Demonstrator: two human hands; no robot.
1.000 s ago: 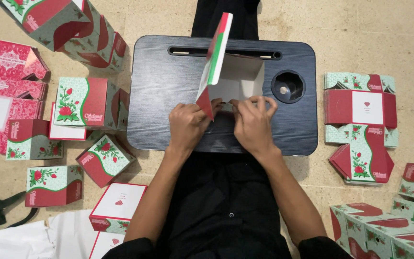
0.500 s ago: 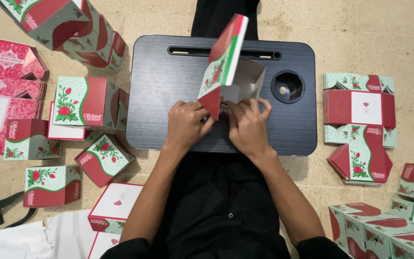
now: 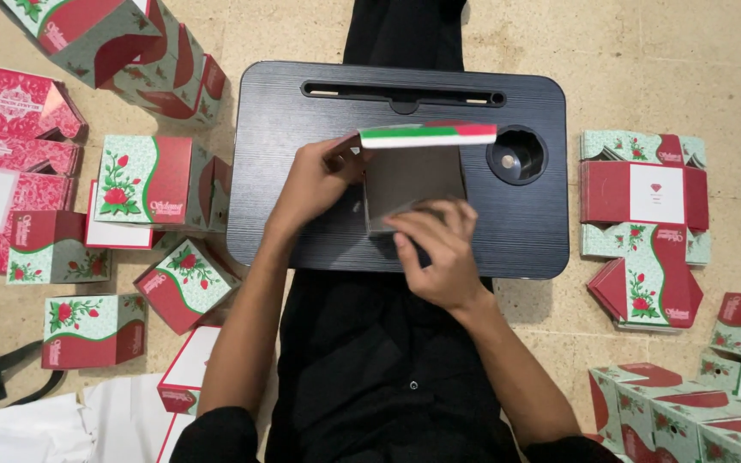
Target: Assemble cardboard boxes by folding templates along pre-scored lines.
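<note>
A half-formed cardboard box (image 3: 412, 176) stands on the black lap desk (image 3: 302, 171) between the hands — left hand (image 3: 319, 176) pinching its side wall, right hand (image 3: 439, 253) pressing flat, fingers spread — likely light, easily creased, best gripped at its folded edges.

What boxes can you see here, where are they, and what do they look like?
Open box: on the black lap tray, between left hand and right hand; grey inside, red-green-white edge.
Folded boxes: floor, image left; green with roses, red panels.
Flat boxes: floor, image right; red and green stack.
</note>
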